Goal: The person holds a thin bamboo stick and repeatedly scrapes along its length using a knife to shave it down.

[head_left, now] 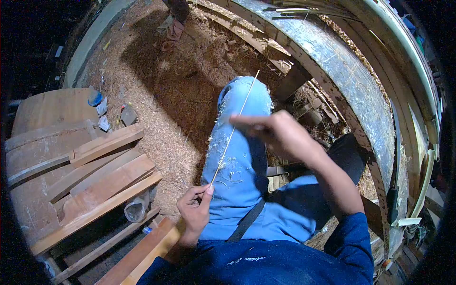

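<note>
The lower end of a thin stick is pinched between the thumb and fingers of the left hand, and the stick is slanted up and away from them over a blue trouser leg. The fingers of the right hand are held across the stick's middle, index finger extended; they are blurred, and whether anything is grasped cannot be told. Shavings are scattered on the cloth just beyond the left fingers. Wooden boards are laid on a surface to their left.
</note>
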`<state>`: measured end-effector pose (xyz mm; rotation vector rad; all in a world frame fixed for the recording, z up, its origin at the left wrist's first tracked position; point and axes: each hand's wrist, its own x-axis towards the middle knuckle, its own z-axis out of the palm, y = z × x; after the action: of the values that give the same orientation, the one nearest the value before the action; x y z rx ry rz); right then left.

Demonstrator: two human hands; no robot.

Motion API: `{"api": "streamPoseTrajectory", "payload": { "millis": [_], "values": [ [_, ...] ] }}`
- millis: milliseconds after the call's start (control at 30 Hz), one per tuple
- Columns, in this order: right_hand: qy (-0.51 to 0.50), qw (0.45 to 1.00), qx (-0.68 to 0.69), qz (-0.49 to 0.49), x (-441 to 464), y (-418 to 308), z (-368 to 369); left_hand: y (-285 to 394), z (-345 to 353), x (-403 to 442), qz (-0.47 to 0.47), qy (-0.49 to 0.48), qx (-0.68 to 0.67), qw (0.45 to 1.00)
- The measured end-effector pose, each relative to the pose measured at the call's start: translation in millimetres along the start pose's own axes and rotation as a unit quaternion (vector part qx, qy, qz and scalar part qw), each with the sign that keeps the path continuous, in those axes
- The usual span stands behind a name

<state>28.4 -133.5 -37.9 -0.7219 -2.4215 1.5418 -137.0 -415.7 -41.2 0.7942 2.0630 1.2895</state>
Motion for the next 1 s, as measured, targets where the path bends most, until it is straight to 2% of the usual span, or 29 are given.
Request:
{"api": "streamPoseTrajectory", "payload": {
  "millis": [33,100,133,200,233,300,333,367,433,500,567,600,633,700,733,800,867,933,1000],
  "values": [
    [-0.016,0.997,-0.069,0.013,-3,-14,2,0,-2,0,0.001,0.0,0.001,1.0],
    [0.059,0.998,-0.011,-0.008,0,-4,2,-1,-5,1,-0.006,0.0,0.001,1.0],
    [0.132,0.991,-0.014,-0.008,4,3,1,-1,-6,1,-0.007,-0.002,0.002,1.0],
    [0.167,0.98,-0.101,0.036,5,8,-4,0,-7,2,-0.023,0.009,-0.028,0.999],
    [0.144,0.981,-0.112,0.06,3,2,-7,-3,-9,2,-0.022,0.009,-0.03,0.999],
    [0.064,0.988,-0.143,0.012,-2,-1,-4,-10,-15,1,-0.05,0.02,-0.019,0.998],
    [0.048,0.997,-0.04,-0.041,-2,1,1,-11,-15,0,-0.05,0.021,-0.019,0.998],
    [0.024,0.999,-0.041,0.006,-3,-1,3,-10,-14,0,-0.056,0.032,-0.032,0.997],
    [0.135,0.99,0.033,-0.017,3,-1,4,-8,-15,0,-0.064,0.043,-0.044,0.996],
    [0.153,0.984,-0.028,0.081,3,-7,-8,-5,-14,1,-0.062,0.047,-0.025,0.997],
    [0.077,0.997,-0.011,0.018,-2,6,6,-9,-13,0,-0.069,0.047,-0.048,0.995],
    [-0.014,0.996,-0.055,0.062,-5,-13,8,-11,-13,0,-0.077,0.046,-0.066,0.994],
    [0.012,1.0,-0.029,-0.001,-9,-13,24,-13,-12,1,-0.077,0.046,-0.066,0.994],
    [0.009,0.999,-0.032,0.003,-10,-10,20,-17,-10,3,-0.019,0.065,-0.024,0.997],
    [0.061,0.997,0.03,0.044,-7,2,14,-16,-13,2,-0.02,0.064,-0.023,0.997],
    [0.211,0.977,0.035,0.012,-3,16,-4,-15,-18,1,-0.062,0.064,-0.03,0.996],
    [0.333,0.942,0.047,0.013,-2,17,-19,-6,-19,4,-0.05,0.073,-0.042,0.995],
    [0.379,0.924,0.052,0.021,-8,3,-28,-3,-21,7,-0.037,0.085,-0.051,0.994],
    [0.355,0.913,0.185,0.075,-16,-12,-35,2,-16,16,0.0,0.1,-0.046,0.994]
  ]
}}
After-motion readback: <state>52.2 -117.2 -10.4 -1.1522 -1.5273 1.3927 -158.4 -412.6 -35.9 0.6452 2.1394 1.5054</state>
